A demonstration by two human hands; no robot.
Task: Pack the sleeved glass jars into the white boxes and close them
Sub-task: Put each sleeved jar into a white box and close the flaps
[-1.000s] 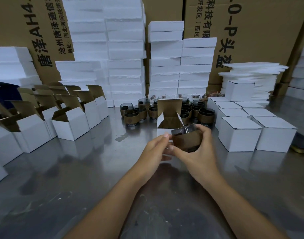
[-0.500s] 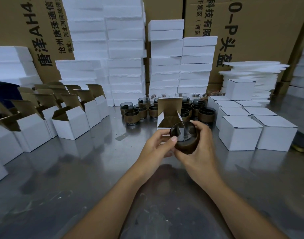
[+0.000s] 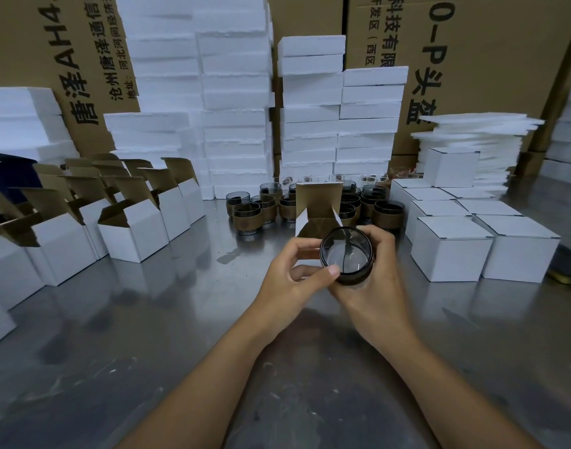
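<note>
Right hand (image 3: 375, 286) gripped the jar (image 3: 345, 254), fingers wrapped round its far and lower side. The jar was off the table and tipped so that its open mouth faced the camera; only a dark edge of its sleeve showed. Judgement: tipped this way for a look inside, or for turning, before it goes in upright.

Left hand (image 3: 290, 280): fingers curled against the near wall of the open box (image 3: 316, 199), thumb tip on the jar's near rim. Judgement: it steadied the box while guiding the jar.

The held jar sat just in front of that box's mouth, not yet inside. The lid flap stood up at the far side and both side flaps were splayed, which kept the opening free.

Steel table (image 3: 180, 351) lay under everything.

Beyond the box, the waiting jars (image 3: 248, 218) stood upright in a cluster, within reach. Near left, the empty boxes (image 3: 132, 231) stood in rows with lids raised. Right, the closed boxes (image 3: 449, 247) were set side by side, one more stacked behind. Judgement: supply on the left, finished work on the right.

Far: foam blocks (image 3: 235, 92) in tall stacks, thin foam sheets (image 3: 472, 131) at right, printed cartons (image 3: 472, 43) behind.
</note>
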